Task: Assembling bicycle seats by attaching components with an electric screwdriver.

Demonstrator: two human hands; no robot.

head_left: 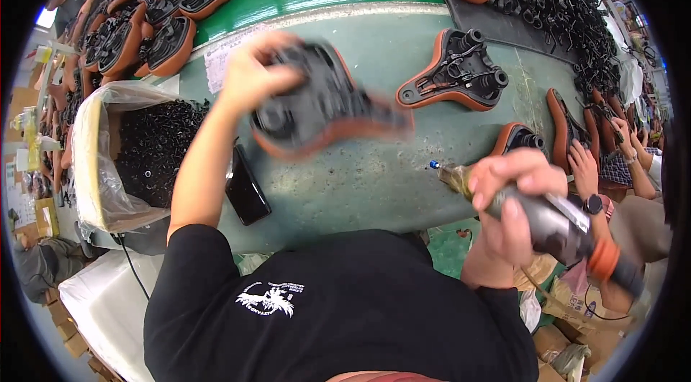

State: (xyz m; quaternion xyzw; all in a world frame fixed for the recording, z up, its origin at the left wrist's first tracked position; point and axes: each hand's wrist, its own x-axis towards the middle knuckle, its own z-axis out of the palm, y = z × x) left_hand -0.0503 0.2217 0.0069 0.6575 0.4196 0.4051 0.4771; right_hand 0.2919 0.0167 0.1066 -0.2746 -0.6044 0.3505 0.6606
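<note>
My left hand (263, 69) grips a brown and black bicycle saddle (317, 112), underside up and smeared by motion, above the green worktable (345, 195). In my right hand (518, 198) is a power screwdriver (551, 227) with a grey body and an orange ring. Its blue-tipped bit (435, 165) points left, apart from the saddle. Another saddle (461, 73) lies upside down on the table, beyond the screwdriver, its black frame and springs showing. Part of a further saddle (515, 139) shows behind my right hand.
On the left, a plastic-lined box (90, 159) holds many small black screws beside a black phone (247, 191). Stacked saddles (169, 44) stand at the far left. Black metal parts (547, 1) are heaped at the far right, where a co-worker's hand (583, 162) touches a saddle (565, 126).
</note>
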